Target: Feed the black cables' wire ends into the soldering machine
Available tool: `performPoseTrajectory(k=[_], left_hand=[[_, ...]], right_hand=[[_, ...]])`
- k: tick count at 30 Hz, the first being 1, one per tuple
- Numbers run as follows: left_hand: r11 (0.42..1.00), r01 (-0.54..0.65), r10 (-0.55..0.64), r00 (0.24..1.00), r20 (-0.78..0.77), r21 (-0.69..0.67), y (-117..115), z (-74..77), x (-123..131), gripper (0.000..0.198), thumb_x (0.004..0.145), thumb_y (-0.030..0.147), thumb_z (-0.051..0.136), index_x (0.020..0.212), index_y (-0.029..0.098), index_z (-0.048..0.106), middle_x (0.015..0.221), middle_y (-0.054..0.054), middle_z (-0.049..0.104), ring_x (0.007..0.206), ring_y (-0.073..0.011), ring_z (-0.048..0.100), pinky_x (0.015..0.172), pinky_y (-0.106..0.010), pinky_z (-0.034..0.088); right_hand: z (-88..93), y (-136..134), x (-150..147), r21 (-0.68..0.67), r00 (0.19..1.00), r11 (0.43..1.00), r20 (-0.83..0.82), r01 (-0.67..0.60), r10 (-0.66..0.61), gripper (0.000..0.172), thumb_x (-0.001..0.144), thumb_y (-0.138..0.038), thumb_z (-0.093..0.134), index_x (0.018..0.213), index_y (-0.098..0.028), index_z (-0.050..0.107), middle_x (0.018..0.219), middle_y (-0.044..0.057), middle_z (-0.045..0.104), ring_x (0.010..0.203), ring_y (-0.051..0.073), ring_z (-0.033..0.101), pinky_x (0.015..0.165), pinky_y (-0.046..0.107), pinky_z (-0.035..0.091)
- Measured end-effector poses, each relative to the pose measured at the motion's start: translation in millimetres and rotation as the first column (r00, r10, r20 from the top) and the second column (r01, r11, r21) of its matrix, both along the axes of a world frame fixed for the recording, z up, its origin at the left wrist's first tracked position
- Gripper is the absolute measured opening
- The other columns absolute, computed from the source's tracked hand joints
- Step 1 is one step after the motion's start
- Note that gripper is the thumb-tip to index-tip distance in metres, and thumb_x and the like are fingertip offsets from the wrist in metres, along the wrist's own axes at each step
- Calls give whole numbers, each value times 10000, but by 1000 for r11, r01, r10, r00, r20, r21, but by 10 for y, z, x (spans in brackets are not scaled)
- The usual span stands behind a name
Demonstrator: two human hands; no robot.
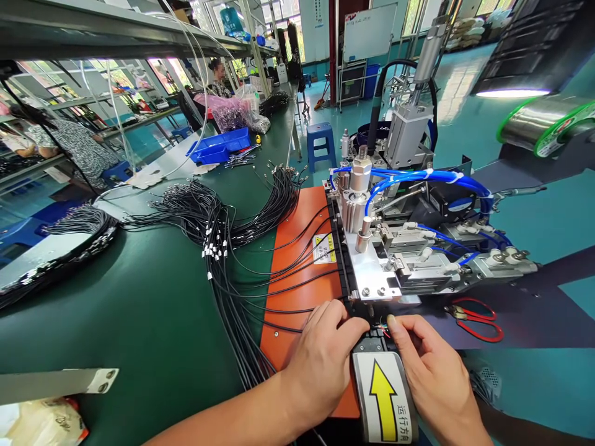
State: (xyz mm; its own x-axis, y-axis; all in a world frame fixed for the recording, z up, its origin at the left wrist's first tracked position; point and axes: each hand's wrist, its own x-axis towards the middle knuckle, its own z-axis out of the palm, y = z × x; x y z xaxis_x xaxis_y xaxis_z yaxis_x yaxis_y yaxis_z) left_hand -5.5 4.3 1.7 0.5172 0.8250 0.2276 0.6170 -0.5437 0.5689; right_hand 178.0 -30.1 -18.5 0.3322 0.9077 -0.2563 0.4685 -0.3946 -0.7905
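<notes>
My left hand is closed, with its thumb and curled fingers over a black cable at the near end of the machine's track. Opposite it, my right hand pinches thin coloured wires at the cable's end between thumb and forefinger. The fingertips partly hide these wires. Several more black cables run across the orange plate into the machine's edge. Just below my fingertips is a label with a yellow arrow. From the left, a big bundle of black cables feeds toward the plate.
Red-handled cutters lie right of my right hand. A solder spool stands at far right. Blue trays sit on the green table further back. A metal bracket juts in at lower left. People sit in the background.
</notes>
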Motion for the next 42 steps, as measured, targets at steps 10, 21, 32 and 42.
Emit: performPoseTrajectory(k=[10, 21, 32, 42], left_hand=[[1000, -3, 3, 1000, -11, -2, -4, -1, 4, 235, 973, 89, 462, 1054, 203, 651, 897, -51, 494, 844, -209, 481, 713, -309, 429], [1000, -7, 7, 1000, -10, -8, -5, 15, 9, 243, 964, 79, 453, 1037, 197, 652, 896, -52, 493, 837, -208, 481, 715, -312, 433], [1000, -7, 7, 1000, -20, 0, 3, 6, 4, 239, 975, 100, 460, 1059, 209, 656, 905, -53, 502, 849, -208, 481, 724, -302, 435], [997, 3, 7, 992, -127, 79, -12, 25, 18, 219, 990, 143, 471, 1023, 202, 679, 893, -56, 525, 815, -214, 451, 706, -323, 395]], right_hand=[[-33, -11, 9, -23, 1000, 1000, -20, -17, 17, 505, 899, -740, 434, 891, -277, 637, 573, -29, 571, 508, 161, 479, 487, 269, 409], [-19, 2, 14, -13, 1000, 1000, 12, -21, 22, 503, 891, -732, 439, 883, -274, 646, 594, -26, 599, 460, 144, 426, 458, 268, 397], [-30, 13, 19, -22, 999, 1000, -31, -17, 16, 520, 887, -746, 423, 885, -274, 640, 627, -29, 617, 516, 149, 485, 507, 266, 428], [-70, 34, 22, 21, 999, 999, -27, -23, 24, 490, 908, -699, 423, 858, -261, 638, 646, -19, 615, 579, 164, 521, 549, 266, 448]])
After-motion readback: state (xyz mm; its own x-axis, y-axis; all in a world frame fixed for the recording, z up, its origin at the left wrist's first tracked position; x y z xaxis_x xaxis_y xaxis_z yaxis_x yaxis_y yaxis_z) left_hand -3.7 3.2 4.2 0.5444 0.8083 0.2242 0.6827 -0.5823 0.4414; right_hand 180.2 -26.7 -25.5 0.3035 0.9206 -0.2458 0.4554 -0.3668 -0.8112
